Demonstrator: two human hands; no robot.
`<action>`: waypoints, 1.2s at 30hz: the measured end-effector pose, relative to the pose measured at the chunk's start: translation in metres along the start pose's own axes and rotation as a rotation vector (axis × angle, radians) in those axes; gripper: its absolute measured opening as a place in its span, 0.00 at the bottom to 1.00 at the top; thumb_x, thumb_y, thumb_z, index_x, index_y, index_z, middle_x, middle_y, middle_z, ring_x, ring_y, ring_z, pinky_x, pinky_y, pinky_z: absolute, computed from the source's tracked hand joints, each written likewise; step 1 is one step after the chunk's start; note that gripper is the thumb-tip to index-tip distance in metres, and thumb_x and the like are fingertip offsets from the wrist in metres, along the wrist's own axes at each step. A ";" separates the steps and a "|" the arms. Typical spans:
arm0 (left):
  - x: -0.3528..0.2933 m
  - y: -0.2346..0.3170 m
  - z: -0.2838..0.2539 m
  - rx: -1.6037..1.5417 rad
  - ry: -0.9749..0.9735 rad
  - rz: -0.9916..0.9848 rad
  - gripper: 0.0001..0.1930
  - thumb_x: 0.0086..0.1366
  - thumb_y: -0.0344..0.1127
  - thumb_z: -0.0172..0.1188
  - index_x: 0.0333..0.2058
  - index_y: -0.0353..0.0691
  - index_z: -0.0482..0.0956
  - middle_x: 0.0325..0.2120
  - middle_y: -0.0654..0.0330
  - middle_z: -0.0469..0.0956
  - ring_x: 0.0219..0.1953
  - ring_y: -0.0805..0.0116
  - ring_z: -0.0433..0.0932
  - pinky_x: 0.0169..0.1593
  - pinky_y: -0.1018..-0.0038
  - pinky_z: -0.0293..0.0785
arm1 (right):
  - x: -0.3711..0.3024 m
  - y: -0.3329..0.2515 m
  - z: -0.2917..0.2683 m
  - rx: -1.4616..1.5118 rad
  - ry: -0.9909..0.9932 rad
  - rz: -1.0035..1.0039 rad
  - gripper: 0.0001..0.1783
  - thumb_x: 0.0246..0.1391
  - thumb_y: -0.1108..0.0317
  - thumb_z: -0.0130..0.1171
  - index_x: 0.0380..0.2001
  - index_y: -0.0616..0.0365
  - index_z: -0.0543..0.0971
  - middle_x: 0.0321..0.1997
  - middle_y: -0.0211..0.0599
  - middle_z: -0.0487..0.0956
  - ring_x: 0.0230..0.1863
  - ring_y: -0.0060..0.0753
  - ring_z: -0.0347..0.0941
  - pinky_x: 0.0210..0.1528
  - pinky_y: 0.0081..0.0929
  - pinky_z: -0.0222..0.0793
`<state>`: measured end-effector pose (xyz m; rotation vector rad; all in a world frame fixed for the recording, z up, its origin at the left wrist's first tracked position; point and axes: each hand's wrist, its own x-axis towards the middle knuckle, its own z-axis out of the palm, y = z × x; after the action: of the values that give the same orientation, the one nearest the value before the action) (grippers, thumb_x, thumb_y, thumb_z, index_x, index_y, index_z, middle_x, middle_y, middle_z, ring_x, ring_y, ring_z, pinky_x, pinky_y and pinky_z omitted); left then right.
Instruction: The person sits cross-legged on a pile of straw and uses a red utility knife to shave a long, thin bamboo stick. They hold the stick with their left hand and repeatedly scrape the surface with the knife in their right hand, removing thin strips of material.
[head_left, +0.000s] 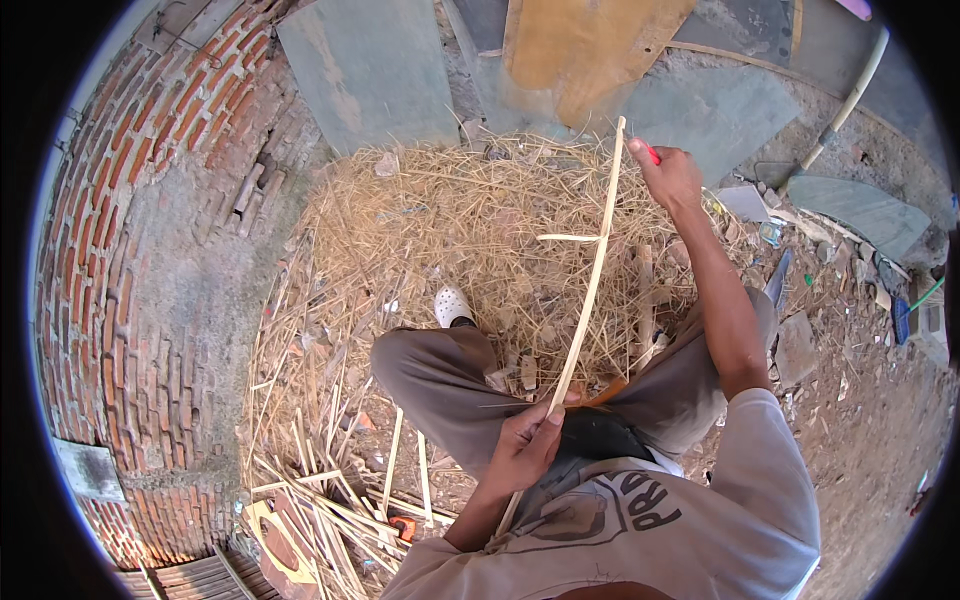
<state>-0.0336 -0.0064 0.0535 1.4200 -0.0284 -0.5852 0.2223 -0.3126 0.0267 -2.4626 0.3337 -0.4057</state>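
A long pale strip that looks like split bamboo (590, 285) slants up and away from my lap. My left hand (527, 440) is closed round its lower part, and the tail passes down beside my shirt. Partway up, a thin sliver (568, 238) sticks out to the left from the strip. Beyond my knees, my right hand (668, 180) is closed on a red-handled tool (654, 154), close to the right of the strip's far end. The rest of that tool is hidden, so its kind does not show.
Thin shavings (450, 200) cover the ground ahead. Cut strips (340, 520) lie in a pile at lower left, near an orange object (403, 527). A brick wall (130, 250) rises on the left. Grey sheets (370, 75) lie at the back; rubble (830, 250) lies right.
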 end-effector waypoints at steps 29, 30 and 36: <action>-0.009 -0.009 -0.008 0.030 0.029 0.038 0.17 0.73 0.33 0.45 0.58 0.35 0.68 0.14 0.75 0.59 0.16 0.89 0.55 0.19 0.85 0.48 | -0.045 -0.016 0.017 -0.148 0.083 -0.465 0.38 0.43 0.26 0.54 0.14 0.56 0.77 0.10 0.42 0.71 0.17 0.51 0.71 0.24 0.44 0.66; -0.009 -0.011 -0.008 0.026 0.038 0.003 0.17 0.73 0.33 0.44 0.57 0.35 0.68 0.13 0.74 0.59 0.14 0.88 0.55 0.18 0.85 0.49 | -0.032 -0.013 0.015 -0.155 0.064 -0.339 0.39 0.44 0.25 0.52 0.16 0.56 0.78 0.12 0.43 0.73 0.19 0.51 0.73 0.25 0.44 0.67; -0.020 -0.025 -0.010 -0.100 -0.008 -0.064 0.17 0.74 0.34 0.43 0.57 0.35 0.68 0.12 0.74 0.58 0.13 0.87 0.54 0.19 0.84 0.49 | 0.009 0.018 -0.011 -0.054 0.141 0.062 0.44 0.48 0.23 0.45 0.21 0.59 0.82 0.18 0.48 0.78 0.24 0.52 0.76 0.29 0.42 0.70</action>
<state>-0.0558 0.0101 0.0351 1.3255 0.0391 -0.6369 0.2243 -0.3356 0.0264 -2.4743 0.4837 -0.5515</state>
